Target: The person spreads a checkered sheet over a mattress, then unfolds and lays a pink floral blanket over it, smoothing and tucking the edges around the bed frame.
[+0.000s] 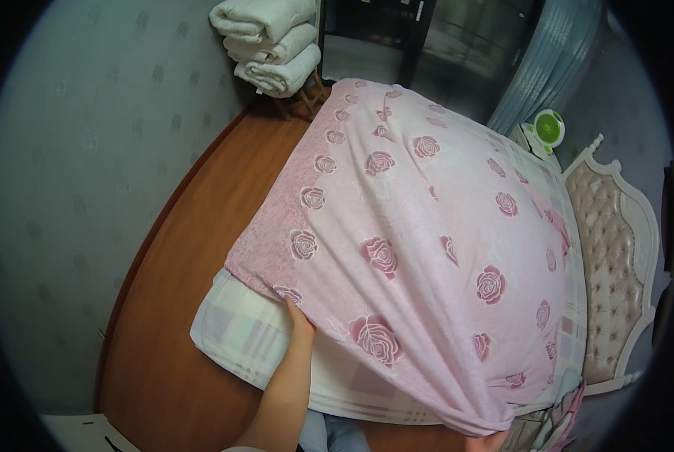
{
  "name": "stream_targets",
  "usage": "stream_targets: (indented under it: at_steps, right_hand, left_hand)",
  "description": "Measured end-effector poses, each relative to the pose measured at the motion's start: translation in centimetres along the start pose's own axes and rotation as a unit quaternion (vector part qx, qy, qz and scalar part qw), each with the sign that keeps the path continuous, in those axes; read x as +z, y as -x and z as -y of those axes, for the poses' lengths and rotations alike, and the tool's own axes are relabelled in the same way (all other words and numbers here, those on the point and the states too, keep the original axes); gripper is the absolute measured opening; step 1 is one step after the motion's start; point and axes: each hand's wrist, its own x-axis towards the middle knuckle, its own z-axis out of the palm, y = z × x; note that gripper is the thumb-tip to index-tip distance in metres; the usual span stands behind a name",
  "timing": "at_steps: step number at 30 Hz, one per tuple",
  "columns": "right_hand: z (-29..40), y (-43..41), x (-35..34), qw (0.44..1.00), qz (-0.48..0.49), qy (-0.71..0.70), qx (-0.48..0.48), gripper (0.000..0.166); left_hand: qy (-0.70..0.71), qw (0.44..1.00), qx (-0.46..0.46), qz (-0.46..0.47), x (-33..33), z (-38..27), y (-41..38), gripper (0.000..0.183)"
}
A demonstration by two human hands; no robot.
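A pink blanket (427,226) with a rose pattern covers most of the bed, with folds running down to its near right corner. My left hand (300,321) grips the near edge of the blanket, thumb on top and fingers hidden beneath the cloth. At the bottom of the view, my right hand (486,442) holds the bunched corner of the blanket; only part of this hand shows. Under the blanket lies a pale plaid bed sheet (241,322), bare along the near side and at the near left corner of the bed.
A tufted headboard (611,271) stands at the right. Folded white quilts (280,53) are stacked on a wooden stool (303,104) at the far left. A green and white fan (549,129) is beside a blue curtain (546,62). Wooden floor (190,243) runs along the wall.
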Motion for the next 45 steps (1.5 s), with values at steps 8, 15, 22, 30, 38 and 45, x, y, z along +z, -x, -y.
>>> stream_targets:
  at_steps: [8,15,22,30,38,45]
  right_hand:
    - [10.4,-2.8,-3.4,0.954,0.142,0.064,-0.256,0.04]
    - [9.2,-4.1,-3.2,0.966,0.092,0.082,-0.227,0.033]
    - [5.5,-8.7,-11.5,0.967,-0.12,0.179,-0.134,0.033]
    - [-5.4,-7.7,-19.1,0.931,-0.131,0.341,-0.008,0.034]
    - [-5.2,-6.7,-20.2,0.928,-0.115,0.35,0.06,0.042]
    - [-9.8,-5.3,-15.1,0.892,-0.201,0.392,0.102,0.043]
  left_hand:
    - [0.051,0.987,0.147,-0.029,-0.2,-7.9,-5.0,0.055]
    - [-0.082,0.97,0.184,0.134,3.0,-30.2,-4.5,0.032]
    - [-0.586,0.568,0.541,-0.203,-9.2,-35.0,3.9,0.016]
    - [-0.598,0.597,0.444,-0.297,-25.1,-36.5,1.5,0.015]
    - [-0.634,0.612,0.298,-0.367,-28.3,-34.3,-0.2,0.011]
    - [-0.643,0.557,0.288,-0.44,-24.6,-36.5,1.6,0.013]
